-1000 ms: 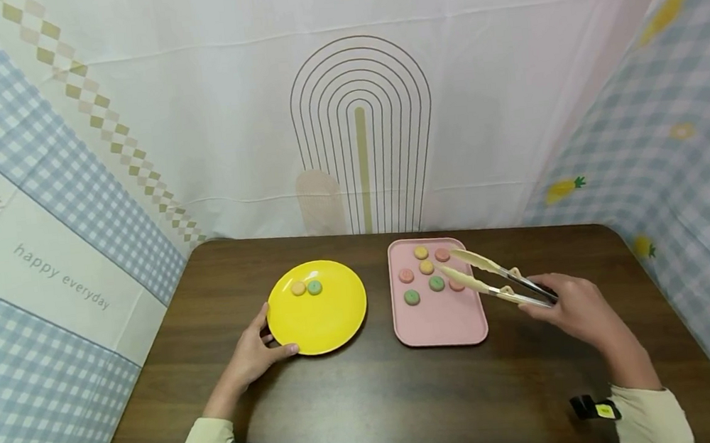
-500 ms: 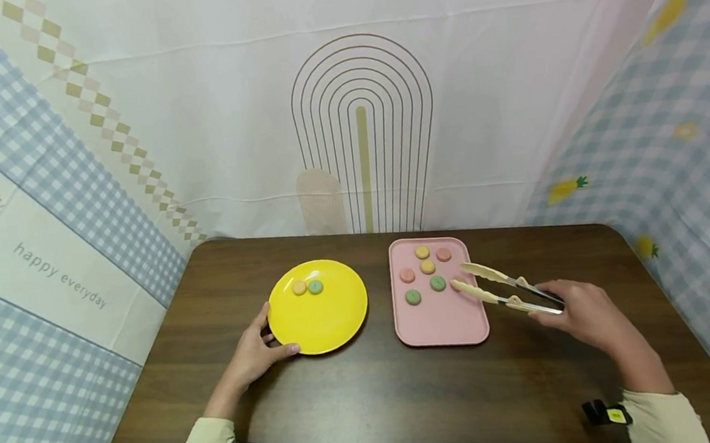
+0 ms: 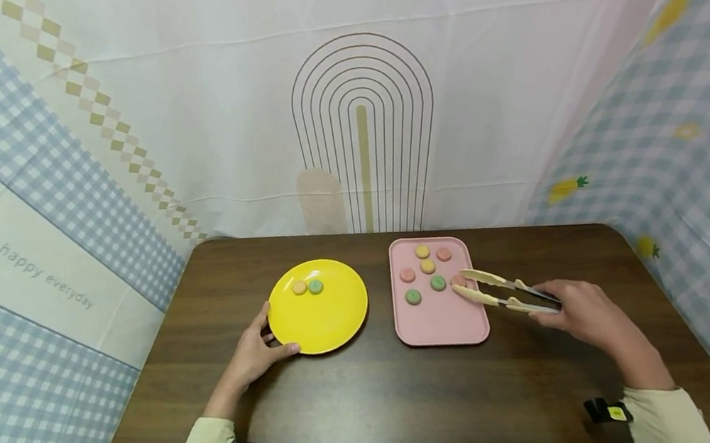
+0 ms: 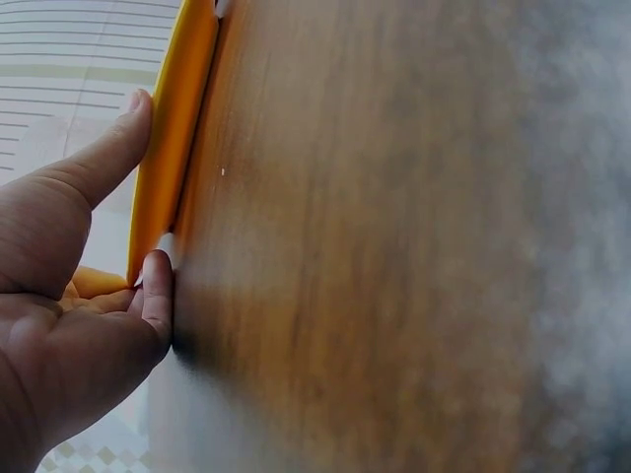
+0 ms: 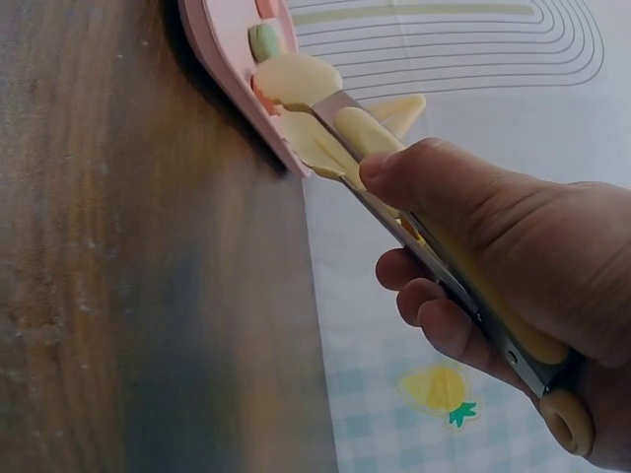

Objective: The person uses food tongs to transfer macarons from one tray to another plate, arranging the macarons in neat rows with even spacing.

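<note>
Right hand (image 3: 585,310) wrapped round the tongs (image 3: 481,298), tongs spread

Just ahead of the grip, they straddle a pink disc (image 3: 458,281) on the pink tray (image 3: 442,328); contact unclear. Looks like we're lining up a pick; next calls for an even squeeze. Well left, our left hand (image 3: 253,352) pinches the yellow plate (image 3: 321,324).
</note>
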Demonstrator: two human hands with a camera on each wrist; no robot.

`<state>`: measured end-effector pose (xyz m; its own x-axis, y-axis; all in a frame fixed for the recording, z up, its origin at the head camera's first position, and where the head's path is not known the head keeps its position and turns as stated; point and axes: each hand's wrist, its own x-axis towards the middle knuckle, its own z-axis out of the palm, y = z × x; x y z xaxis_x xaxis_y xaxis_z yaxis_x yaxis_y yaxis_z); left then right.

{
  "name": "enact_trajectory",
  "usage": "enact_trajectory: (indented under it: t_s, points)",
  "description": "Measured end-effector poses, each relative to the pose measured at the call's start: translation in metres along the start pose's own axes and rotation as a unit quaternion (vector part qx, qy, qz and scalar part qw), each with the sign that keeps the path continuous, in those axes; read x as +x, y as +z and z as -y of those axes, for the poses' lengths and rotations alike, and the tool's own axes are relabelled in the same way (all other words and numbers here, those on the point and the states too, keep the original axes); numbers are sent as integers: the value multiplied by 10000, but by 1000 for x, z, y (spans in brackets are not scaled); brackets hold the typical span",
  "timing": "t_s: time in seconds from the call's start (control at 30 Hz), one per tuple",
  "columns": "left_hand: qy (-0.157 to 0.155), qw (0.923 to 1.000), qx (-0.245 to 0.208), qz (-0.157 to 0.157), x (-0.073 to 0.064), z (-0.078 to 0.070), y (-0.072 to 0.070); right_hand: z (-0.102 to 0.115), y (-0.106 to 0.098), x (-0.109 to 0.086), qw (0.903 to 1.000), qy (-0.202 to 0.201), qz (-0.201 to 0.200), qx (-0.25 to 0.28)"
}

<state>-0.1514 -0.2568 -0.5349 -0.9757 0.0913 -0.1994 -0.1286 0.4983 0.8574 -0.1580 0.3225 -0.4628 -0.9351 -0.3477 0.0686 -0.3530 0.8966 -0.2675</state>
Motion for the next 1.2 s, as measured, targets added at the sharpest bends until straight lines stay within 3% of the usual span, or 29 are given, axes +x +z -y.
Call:
enact_trajectory:
  t_s: [0.27,0.53,0.93,1.2]
  points:
    - [-6,10000,9,1,0,0,0,2,-3,4,9998,59,161,-49]
    - [9,10000,-3,22,1,1,-1,0,0,1,10000,-2,43,-24]
    - [17,10000,-4,24,1,-1,-2,-1,7,-4,9984,-119,-554,19]
    - [1,10000,47,17,1,0,-1,13,6,7,9964,-274,-790,145]
